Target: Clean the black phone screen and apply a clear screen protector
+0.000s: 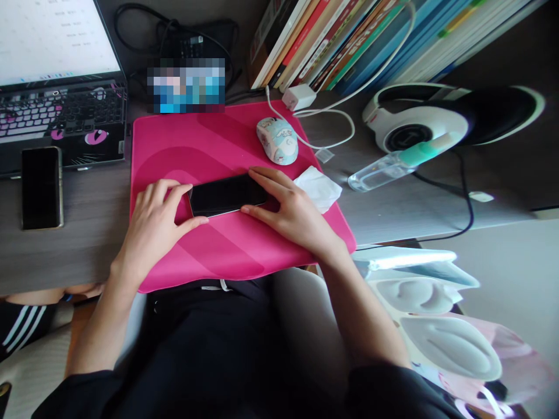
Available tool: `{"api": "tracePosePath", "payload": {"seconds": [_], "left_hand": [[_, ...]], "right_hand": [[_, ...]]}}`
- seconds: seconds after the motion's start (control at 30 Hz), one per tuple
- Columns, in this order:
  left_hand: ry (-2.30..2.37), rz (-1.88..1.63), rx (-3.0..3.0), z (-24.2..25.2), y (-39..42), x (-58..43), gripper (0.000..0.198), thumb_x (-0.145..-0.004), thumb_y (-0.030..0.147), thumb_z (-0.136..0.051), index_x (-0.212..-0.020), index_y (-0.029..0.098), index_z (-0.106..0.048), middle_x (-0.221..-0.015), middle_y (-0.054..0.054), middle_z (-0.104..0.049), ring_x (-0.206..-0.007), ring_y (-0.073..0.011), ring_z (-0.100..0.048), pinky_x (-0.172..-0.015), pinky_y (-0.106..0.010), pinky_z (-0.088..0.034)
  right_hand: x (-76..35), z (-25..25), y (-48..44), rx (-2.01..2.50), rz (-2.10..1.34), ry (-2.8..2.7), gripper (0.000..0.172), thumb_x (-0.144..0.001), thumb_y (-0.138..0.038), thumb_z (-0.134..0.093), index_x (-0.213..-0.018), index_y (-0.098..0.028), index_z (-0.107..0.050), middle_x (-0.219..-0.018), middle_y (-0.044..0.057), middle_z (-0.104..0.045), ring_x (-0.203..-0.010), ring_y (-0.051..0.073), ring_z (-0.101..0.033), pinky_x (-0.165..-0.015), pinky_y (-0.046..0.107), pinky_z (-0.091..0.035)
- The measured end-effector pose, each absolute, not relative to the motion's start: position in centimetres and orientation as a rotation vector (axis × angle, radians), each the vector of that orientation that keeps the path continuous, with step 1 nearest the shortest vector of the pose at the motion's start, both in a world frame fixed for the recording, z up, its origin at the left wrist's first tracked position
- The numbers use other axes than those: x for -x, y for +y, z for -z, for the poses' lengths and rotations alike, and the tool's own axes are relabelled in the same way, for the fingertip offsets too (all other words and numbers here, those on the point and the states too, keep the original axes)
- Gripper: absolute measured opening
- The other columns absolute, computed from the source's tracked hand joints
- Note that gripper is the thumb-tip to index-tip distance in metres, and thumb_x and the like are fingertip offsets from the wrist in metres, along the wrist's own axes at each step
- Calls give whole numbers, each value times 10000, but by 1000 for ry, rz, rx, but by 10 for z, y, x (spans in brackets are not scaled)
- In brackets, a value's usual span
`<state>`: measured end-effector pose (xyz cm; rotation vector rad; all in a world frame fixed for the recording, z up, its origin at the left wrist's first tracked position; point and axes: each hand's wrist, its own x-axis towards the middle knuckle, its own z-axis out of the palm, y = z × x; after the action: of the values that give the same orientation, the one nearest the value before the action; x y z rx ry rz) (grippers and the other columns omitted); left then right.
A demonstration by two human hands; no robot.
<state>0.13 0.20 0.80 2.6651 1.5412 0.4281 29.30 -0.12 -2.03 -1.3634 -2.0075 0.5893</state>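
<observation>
A dark-screened smartphone point(227, 195) lies on, or just over, the pink desk mat point(205, 250), its screen facing up. At its left end, my left hand point(159, 215) pinches the corners, the index finger at the far one and the thumb along the near edge. My right hand point(290, 203) grips the other end, fingers on the far edge and thumb on the near edge. Just beyond my right hand sits a patterned computer mouse point(278, 141). A crumpled white tissue point(321, 187) lies beside my right wrist, partly over the mat's edge.
To the left are a laptop point(61, 110) and a second phone point(42, 187). A white charger point(299, 96) with a looped cable, a clear spray bottle point(379, 173), headphones point(419, 119) and a row of books point(327, 41) stand right and behind. Another person's leg point(26, 326) shows lower left.
</observation>
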Motion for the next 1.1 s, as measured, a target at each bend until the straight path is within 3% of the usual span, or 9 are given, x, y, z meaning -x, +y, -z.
{"api": "tracePosePath", "payload": {"seconds": [1.1], "left_hand": [[1541, -425, -2645, -11, 2, -4, 573, -1001, 519, -695, -1475, 234, -545, -1380, -157, -621, -1311, -379, -584, -1116, -548, -468]], "right_hand": [[-292, 20, -2, 1369, -564, -2015, 646, -981, -430, -719, -1579, -237, -567, -1590, 144, -590, -1482, 334, -557, -1276, 540, -430]]}}
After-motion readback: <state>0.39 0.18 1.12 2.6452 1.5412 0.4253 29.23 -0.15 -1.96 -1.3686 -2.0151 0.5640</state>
